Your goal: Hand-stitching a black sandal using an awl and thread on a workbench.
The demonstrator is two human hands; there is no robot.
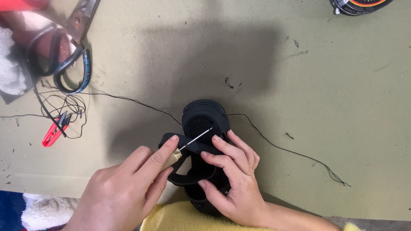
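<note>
A small black sandal (204,114) lies sole up on the olive-green table (334,98), toe pointing away from me. My left hand (128,188) grips a thin metal awl (197,137) by its light wooden handle. The awl's tip rests over the sole near a black strap. My right hand (233,175) holds the sandal's strap and heel, fingers spread across the black material. A long black thread (278,147) runs from the sandal out to both sides of the table.
Large black-handled scissors (72,47) lie at the top left beside a white cloth (10,64). Red thread snips (53,131) sit among tangled black thread. A dark round spool (359,5) shows at the top right edge.
</note>
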